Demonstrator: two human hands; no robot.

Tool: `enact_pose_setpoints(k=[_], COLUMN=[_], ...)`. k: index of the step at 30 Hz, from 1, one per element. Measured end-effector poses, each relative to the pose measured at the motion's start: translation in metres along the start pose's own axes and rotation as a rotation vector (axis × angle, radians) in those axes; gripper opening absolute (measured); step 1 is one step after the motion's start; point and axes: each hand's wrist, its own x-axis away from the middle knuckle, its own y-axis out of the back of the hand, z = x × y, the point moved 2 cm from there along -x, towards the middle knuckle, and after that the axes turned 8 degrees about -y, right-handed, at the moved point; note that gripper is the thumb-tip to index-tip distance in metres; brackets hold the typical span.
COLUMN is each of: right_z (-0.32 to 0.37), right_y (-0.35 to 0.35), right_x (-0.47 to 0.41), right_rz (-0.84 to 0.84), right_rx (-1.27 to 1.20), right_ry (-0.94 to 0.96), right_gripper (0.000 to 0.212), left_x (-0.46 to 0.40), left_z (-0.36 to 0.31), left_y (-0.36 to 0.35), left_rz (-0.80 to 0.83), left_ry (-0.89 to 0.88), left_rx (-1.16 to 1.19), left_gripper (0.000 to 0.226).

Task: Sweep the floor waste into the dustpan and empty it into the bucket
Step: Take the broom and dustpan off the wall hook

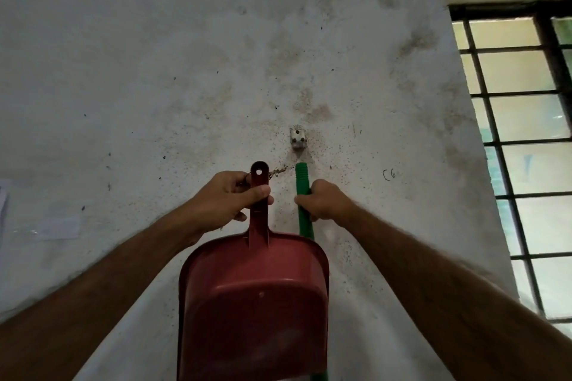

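Stained whitewashed wall (154, 71) fills the view; both forearms reach up toward it. Nearest the camera hangs the red dustpan (253, 303), pan down, handle pointing straight up. Left hand (226, 201) is curled round that handle just under its hanging hole, thumb across the front. Just beside it, right hand (322, 199) is wrapped round the green broom handle (301, 182), which also runs vertically, its top end poking above the fist; its lower length passes behind the dustpan's right edge. Both long axes are upright and parallel, close together but not touching. Above the broom tip, a small metal bracket (298, 139) sits on the wall. Barred window (520, 148) at far right. Floor, waste and bucket are out of view; judged: tools being collected, sweeping not begun.
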Motion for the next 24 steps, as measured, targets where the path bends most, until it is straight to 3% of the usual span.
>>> enact_pose_setpoints(k=[7,10,15,19,21,24], right_z=[0.033,0.050,0.043,-0.004,-0.032,-0.074], right_y=[0.061,0.087,0.081,0.051,0.035,0.014], right_x=[0.002,0.016,0.057,0.105,0.130,0.173], right_rz=[-0.337,-0.419,-0.193,-0.130,-0.115,-0.102], right_rx=[-0.158,-0.256,-0.231,-0.161,-0.158,-0.196], right_ry=[0.136,0.204,0.232,0.210,0.169,0.112], right_gripper=[0.038,0.038,0.037,0.037,0.039,0.038], left_x=[0.001,0.004,0.027,0.060,0.081,0.123], left_z=[0.005,0.013,0.023,0.022,0.027,0.038], left_y=[-0.006,-0.014,-0.041,-0.073,-0.095,-0.140], left_rz=[0.055,0.044,-0.010,-0.028,-0.059,-0.043], left_ry=[0.019,0.103,0.250,0.278,0.269,0.206], left_rx=[-0.017,0.110,0.515,0.797,0.684,0.250], left_gripper=[0.021,0.026,0.029,0.037,0.041,0.044])
